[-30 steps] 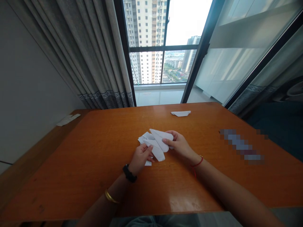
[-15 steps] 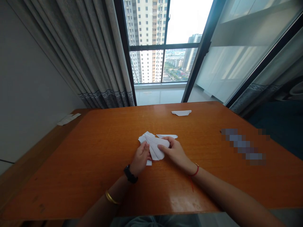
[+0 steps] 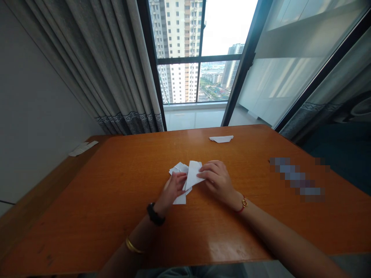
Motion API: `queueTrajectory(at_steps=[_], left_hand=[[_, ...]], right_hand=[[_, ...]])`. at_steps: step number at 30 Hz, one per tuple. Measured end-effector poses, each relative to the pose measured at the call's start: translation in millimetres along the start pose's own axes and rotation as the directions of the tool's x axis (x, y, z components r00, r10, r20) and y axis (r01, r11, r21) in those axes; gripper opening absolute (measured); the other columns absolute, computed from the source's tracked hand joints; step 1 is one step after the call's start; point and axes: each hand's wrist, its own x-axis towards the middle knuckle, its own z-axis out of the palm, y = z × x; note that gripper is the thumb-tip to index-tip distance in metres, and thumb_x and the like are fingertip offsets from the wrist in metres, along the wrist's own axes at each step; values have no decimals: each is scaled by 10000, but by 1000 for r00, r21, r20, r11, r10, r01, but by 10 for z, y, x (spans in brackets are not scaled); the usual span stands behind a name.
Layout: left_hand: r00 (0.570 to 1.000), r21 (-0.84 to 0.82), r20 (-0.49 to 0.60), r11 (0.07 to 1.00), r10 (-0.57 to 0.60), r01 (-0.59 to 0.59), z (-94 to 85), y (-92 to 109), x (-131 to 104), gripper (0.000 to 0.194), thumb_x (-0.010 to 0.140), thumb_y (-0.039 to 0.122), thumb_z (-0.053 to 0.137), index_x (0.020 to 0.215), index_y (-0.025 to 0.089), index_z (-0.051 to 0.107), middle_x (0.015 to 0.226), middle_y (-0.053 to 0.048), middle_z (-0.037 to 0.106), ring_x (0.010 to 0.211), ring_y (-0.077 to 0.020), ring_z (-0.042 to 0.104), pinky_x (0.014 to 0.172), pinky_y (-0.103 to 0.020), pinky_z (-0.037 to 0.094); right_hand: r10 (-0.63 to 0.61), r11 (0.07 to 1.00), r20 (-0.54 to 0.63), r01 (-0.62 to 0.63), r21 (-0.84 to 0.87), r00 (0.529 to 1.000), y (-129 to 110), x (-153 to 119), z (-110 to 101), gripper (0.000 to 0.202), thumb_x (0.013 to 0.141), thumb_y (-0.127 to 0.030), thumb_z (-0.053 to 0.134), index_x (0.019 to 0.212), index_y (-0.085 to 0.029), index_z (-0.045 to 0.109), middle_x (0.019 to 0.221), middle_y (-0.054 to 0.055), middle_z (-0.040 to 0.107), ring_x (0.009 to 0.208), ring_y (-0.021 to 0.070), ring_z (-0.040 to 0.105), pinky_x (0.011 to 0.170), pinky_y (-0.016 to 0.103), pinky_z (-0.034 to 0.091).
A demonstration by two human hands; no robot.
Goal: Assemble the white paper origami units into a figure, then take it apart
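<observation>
A folded white paper piece (image 3: 193, 174), with a narrow lower end and a wider top, is pinched at its right edge by the fingers of my right hand (image 3: 218, 178). My left hand (image 3: 171, 191) is beside its left edge, fingers stretched out and slightly apart; whether they touch the paper I cannot tell. More folded white paper (image 3: 179, 167) shows beyond my left fingers, and a white paper end (image 3: 180, 199) sticks out below them. How these pieces join or overlap is partly hidden by my left hand.
A folded paper strip (image 3: 221, 139) lies near the far edge of the wooden table (image 3: 130, 231). Blurred-out items (image 3: 295, 175) are on the right. White papers (image 3: 83, 148) rest on the ledge at left. A curtain (image 3: 124, 77) and window stand beyond.
My left fingers have loosened from the paper and straightened. The paper in my right hand now stands more upright. The strip that lay behind my right hand no longer shows there.
</observation>
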Motion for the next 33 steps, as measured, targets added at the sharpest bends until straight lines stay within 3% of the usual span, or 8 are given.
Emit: queueTrajectory(at_steps=[4, 9, 12, 17, 21, 26, 30, 33], left_hand=[[844, -96, 391, 895, -368, 435, -8, 54, -31, 550, 791, 616, 532, 1101, 164, 483, 1008, -137, 657, 754, -233, 680, 660, -353, 522], [990, -243, 64, 960, -128, 140, 2, 0, 6, 256, 808, 340, 615, 934, 171, 469, 692, 27, 582, 386, -38, 425, 468, -217, 447], [994, -266, -110, 964, -23, -7, -11, 24, 50, 245, 804, 341, 599, 914, 173, 459, 608, 75, 485, 359, -3, 265, 411, -154, 309], [990, -222, -138, 975, -29, -2, -7, 12, 60, 286, 784, 389, 572, 935, 186, 440, 612, 64, 482, 378, -16, 261, 413, -156, 235], [988, -191, -84, 975, -132, 114, -29, -20, 61, 277, 806, 417, 547, 893, 178, 439, 586, 64, 457, 369, -12, 214, 398, -149, 177], [906, -182, 240, 901, -348, 395, -72, 43, 46, 622, 798, 741, 319, 918, 157, 495, 556, 58, 399, 365, -16, 162, 382, -154, 106], [829, -112, 389, 873, -402, 475, -65, 64, 8, 736, 739, 828, 213, 943, 178, 491, 557, 47, 427, 361, -21, 175, 386, -158, 128], [882, -25, 289, 918, -372, 395, -45, 3, 14, 504, 782, 684, 466, 903, 195, 446, 568, 65, 437, 363, -12, 178, 386, -154, 125]], right_hand=[[-197, 976, 161, 209, -62, 967, 56, 19, -16, 179, 908, -248, 505, 938, -308, 671, 1058, 7, 660, 1023, 200, 517, 917, 393, 325], [138, 980, 70, -126, -154, 988, 258, 100, -54, 288, 859, -378, 565, 1099, -227, 616, 1117, 98, 612, 1043, 257, 506, 918, 402, 356], [452, 859, 83, -409, -308, 888, 464, 63, -22, 373, 783, -462, 629, 1028, -181, 638, 1040, 154, 599, 984, 302, 509, 857, 422, 376], [620, 778, 230, -550, -303, 750, 719, -33, 64, 350, 616, -416, 759, 827, -180, 609, 918, 106, 605, 849, 254, 545, 729, 353, 415], [600, 771, 263, -634, 59, 755, 726, 55, -90, 291, 654, -287, 711, 909, -184, 613, 862, 34, 648, 730, 179, 577, 657, 293, 439], [334, 918, -89, -302, 258, 938, 360, 161, -290, 170, 821, -311, 580, 945, -242, 676, 957, 55, 692, 924, 224, 595, 838, 385, 448], [-72, 995, 179, 58, 81, 981, 93, 118, -229, 245, 875, -188, 498, 917, -321, 700, 1041, -6, 706, 1101, 236, 529, 974, 470, 326], [-149, 989, 285, 141, 46, 947, 46, 90, -179, 311, 854, -126, 489, 969, -333, 691, 1112, -20, 680, 1121, 237, 512, 990, 485, 289]])
